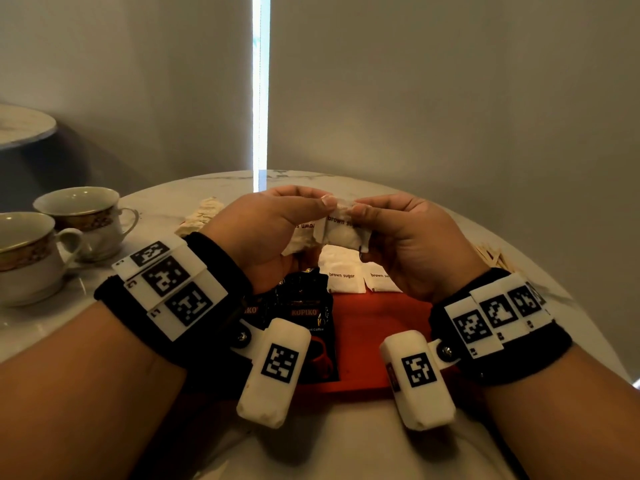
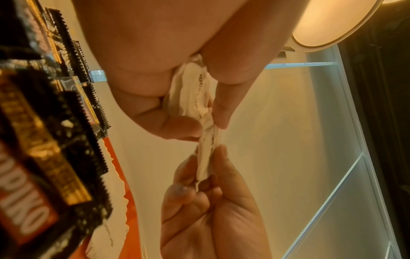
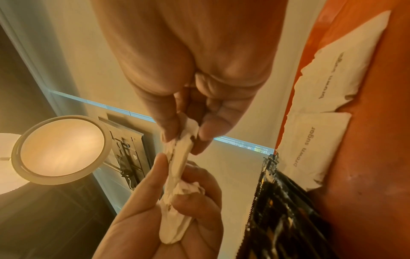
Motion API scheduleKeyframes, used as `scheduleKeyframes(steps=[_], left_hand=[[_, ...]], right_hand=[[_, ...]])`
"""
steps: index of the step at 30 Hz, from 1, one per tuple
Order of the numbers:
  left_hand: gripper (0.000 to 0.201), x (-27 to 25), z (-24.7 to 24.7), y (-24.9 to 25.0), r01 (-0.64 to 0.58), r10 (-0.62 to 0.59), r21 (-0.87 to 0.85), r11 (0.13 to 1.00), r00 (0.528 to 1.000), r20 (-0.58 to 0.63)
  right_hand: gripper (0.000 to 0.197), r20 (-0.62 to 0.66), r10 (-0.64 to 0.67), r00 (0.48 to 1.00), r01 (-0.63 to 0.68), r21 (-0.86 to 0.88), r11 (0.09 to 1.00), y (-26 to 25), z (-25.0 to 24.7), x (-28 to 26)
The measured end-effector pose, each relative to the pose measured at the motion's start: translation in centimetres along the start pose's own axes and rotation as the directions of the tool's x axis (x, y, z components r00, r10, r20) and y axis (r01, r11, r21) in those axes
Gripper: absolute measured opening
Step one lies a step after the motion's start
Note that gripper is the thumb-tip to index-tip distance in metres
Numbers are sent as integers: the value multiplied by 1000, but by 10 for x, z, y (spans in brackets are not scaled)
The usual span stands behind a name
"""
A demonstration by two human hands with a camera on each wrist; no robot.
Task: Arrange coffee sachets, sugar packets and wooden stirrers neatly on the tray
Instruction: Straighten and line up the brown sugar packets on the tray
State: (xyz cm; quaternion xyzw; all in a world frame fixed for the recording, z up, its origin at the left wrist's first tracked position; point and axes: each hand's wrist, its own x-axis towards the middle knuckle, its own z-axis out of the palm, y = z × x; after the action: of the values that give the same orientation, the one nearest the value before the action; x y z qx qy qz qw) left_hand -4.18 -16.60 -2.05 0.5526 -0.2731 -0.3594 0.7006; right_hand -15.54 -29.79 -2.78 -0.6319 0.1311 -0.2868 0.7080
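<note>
Both hands are raised over the red tray (image 1: 374, 341). My left hand (image 1: 322, 206) grips a small bunch of white brown-sugar packets (image 1: 301, 237). My right hand (image 1: 360, 216) pinches the right end of one packet (image 1: 341, 235), which the left hand still holds. In the wrist views that packet (image 2: 206, 157) (image 3: 179, 157) stretches edge-on between the two hands. Black Kopiko coffee sachets (image 1: 304, 313) lie on the tray's left part. Two sugar packets (image 1: 343, 278) (image 1: 381, 280) lie side by side at its far edge. Wooden stirrers (image 1: 488, 254) lie on the table, right of the tray.
Two gold-banded teacups (image 1: 83, 216) (image 1: 27, 251) stand at the left on the round marble table (image 1: 519, 237). A pale paper-wrapped bundle (image 1: 202, 216) lies behind my left wrist. The tray's right half is bare red. A wall and a curtain gap are beyond.
</note>
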Motion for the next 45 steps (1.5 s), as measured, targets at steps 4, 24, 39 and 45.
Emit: scheduleKeyframes(steps=[4, 24, 39, 45], left_hand=[[5, 2, -1, 1, -24, 22, -56, 998, 999, -34], [6, 2, -1, 1, -12, 0, -116, 993, 995, -96], [6, 1, -2, 6, 2, -20, -165, 986, 994, -105], [11, -1, -2, 6, 7, -24, -154, 988, 994, -108]], right_hand=[[23, -15, 16, 1000, -16, 17, 1000, -1, -5, 2], [4, -56, 70, 996, -75, -90, 993, 6, -19, 12], [19, -24, 511, 859, -466, -447, 763, 16, -36, 14], [19, -17, 492, 871, -435, -496, 752, 16, -36, 15]])
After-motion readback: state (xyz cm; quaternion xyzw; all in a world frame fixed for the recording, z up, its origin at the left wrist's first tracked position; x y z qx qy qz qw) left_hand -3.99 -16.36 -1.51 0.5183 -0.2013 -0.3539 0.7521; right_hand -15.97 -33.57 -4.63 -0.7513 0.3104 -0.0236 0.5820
